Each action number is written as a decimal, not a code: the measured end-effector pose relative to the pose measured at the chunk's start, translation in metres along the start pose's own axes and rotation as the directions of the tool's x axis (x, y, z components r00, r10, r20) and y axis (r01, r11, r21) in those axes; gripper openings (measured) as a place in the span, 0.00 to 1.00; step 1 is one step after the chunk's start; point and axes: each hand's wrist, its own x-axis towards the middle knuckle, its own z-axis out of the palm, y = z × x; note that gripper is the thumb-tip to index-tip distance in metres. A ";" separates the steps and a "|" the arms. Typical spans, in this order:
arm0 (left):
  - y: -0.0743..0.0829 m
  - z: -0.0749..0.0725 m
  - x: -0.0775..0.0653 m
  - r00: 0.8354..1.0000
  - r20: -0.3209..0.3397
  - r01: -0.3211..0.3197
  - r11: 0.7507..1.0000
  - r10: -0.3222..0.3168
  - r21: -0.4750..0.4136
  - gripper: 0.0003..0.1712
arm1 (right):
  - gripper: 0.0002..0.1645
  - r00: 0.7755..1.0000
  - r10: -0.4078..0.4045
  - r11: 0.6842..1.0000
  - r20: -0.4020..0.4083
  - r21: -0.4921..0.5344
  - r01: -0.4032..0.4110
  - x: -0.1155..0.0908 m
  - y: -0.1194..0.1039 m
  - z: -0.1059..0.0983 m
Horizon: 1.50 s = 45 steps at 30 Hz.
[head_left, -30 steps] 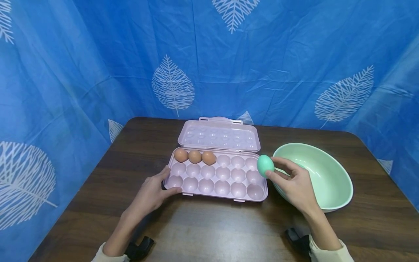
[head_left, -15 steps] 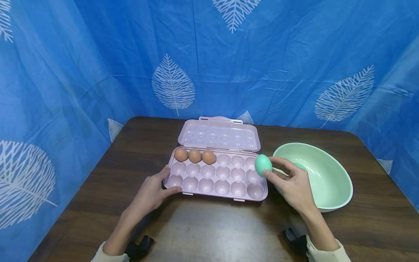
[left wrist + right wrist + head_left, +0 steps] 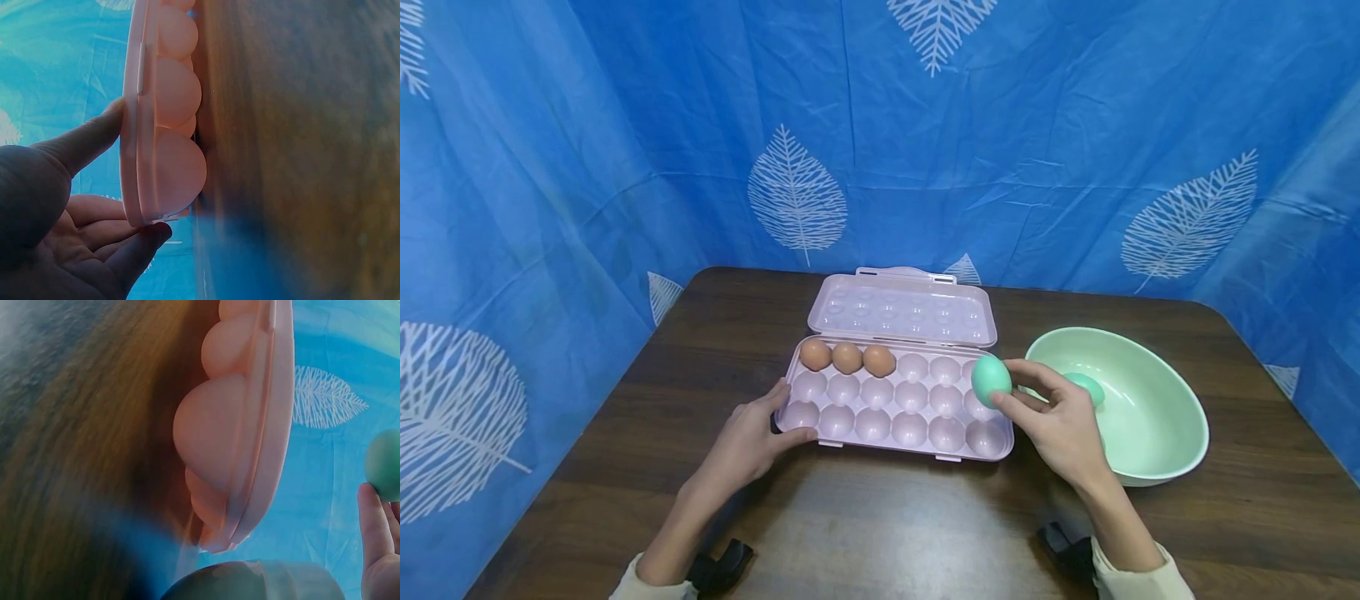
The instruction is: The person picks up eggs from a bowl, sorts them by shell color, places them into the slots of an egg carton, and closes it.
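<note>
Green egg [image 3: 990, 382] in right fingertip grip [image 3: 1060, 421]

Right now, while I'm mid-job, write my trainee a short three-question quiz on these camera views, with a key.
1. Multiple choice: what does the right hand hold?
A) a white egg
B) a green egg
C) a yellow egg

2. True or false: the lid is shut over the egg tray.

3. Fill in: the left hand grips the egg tray, where ___ brown eggs sit side by side in the far row.

Key:
1: B
2: False; the lid is open, on the far side of the egg tray.
3: three
</note>
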 end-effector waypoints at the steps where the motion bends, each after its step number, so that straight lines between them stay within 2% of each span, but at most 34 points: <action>1: 0.000 0.000 0.000 1.000 -0.001 -0.001 1.000 0.001 0.000 0.51 | 0.22 1.000 0.000 1.000 0.002 -0.001 0.000 0.000 -0.003 0.001; 8: 0.000 0.000 -0.001 1.000 -0.013 -0.020 1.000 0.020 0.001 0.51 | 0.22 0.999 -0.039 0.998 0.025 0.059 0.037 0.002 -0.022 0.009; 13: -0.001 0.000 -0.002 0.999 -0.016 -0.028 1.000 0.028 -0.001 0.51 | 0.22 0.998 -0.050 0.995 0.041 0.089 0.046 0.006 -0.009 0.015; 19: -0.001 0.000 -0.002 0.999 -0.018 -0.032 0.999 0.032 -0.002 0.51 | 0.25 0.997 -0.011 0.988 0.072 0.152 0.000 0.008 -0.001 0.024; 24: 0.000 0.001 -0.001 0.999 -0.018 -0.039 0.999 0.039 0.005 0.51 | 0.24 0.997 -0.010 0.989 0.073 0.148 -0.001 0.007 -0.006 0.027; 30: 0.001 0.001 -0.001 0.999 -0.016 -0.045 0.999 0.045 0.000 0.51 | 0.22 0.996 -0.053 0.981 0.075 0.188 0.038 0.006 -0.019 0.030; 39: 0.001 0.000 -0.003 1.000 -0.012 -0.022 1.000 0.022 0.001 0.51 | 0.23 0.996 -0.037 0.988 0.076 0.154 0.025 0.011 -0.003 0.037; 45: 0.001 -0.001 -0.002 1.000 -0.012 -0.023 1.000 0.023 -0.003 0.51 | 0.23 0.995 -0.044 0.986 0.095 0.167 0.028 0.010 -0.023 0.040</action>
